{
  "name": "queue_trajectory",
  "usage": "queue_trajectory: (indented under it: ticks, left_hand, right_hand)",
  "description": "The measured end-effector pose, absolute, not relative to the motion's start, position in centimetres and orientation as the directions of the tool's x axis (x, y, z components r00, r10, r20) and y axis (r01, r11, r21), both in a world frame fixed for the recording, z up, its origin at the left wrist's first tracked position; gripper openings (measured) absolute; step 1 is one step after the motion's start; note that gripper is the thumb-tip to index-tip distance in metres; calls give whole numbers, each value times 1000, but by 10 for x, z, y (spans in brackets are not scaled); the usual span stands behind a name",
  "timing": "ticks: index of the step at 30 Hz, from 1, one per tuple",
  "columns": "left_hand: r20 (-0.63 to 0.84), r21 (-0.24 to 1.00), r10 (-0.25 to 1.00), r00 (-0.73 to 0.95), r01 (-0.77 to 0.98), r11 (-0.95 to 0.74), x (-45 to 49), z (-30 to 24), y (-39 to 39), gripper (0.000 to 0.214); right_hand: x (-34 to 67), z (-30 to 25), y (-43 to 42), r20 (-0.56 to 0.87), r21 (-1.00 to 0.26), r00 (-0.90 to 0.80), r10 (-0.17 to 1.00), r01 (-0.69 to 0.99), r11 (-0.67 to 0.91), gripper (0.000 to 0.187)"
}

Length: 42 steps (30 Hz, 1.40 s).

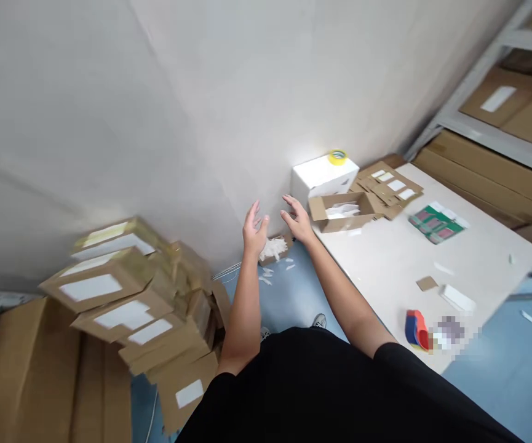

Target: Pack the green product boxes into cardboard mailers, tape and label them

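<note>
Both my arms reach forward over the gap between a stack of cartons and a white table. My left hand (255,232) is raised with its fingers apart and nothing in it. Facing it, my right hand (297,220) is also open and bare, its fingers spread close to the table's left corner. Nearest to the right hand stands an open cardboard box (346,216) with white paper pieces inside. Below and between the hands, a small carton (286,247) of white scraps sits on the floor by the wall.
Taped cartons (91,287) with white labels are stacked at left. On the white table (376,271) are a white box (323,178) bearing a yellow tape roll (337,157), flattened cardboard (392,187), a green packet (436,223) and a red-blue tape dispenser (416,329). Shelving (482,132) stands right.
</note>
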<state>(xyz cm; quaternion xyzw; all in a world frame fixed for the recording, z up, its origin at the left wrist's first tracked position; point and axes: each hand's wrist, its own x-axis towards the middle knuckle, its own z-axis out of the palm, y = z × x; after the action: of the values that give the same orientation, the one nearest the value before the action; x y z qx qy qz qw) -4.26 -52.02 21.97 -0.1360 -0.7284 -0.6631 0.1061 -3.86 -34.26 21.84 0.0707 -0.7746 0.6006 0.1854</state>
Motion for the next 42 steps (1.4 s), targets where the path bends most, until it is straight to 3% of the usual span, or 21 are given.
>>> queue_trajectory:
  ticks: [10,16,21,28,36,39,42]
  left_hand:
    - [318,934,387,-865,357,30,-30,199,-256,66]
    - [285,926,666,-689,378,-4,9,181,-114,53]
    - [188,951,834,-519,307,-24,48,155,-28,46]
    - [-28,983,969,-245,169,71,114,106,44,43]
    - [-168,980,986,-18,106,169,160,56,58,44]
    - [-214,972,977,-8,100,214,159,42,49,42]
    - [-244,964,969,-21,99,245,152,36,40,41]
  right_hand:
    - [66,183,-86,290,-950,-786,546,-167,264,64]
    - [163,161,20,181,-979,-565,805,-27,201,57]
    - [237,128,60,101,-988,-346,933,71,133,48]
    - [335,70,59,-43,-962,-22,999,271,-35,50]
    - [395,-17,30,-284,-808,306,909,434,-398,42]
    - [394,-50,14,-365,-712,321,874,508,-484,30]
    - [386,-74,-3,-424,-636,210,881,623,-455,22]
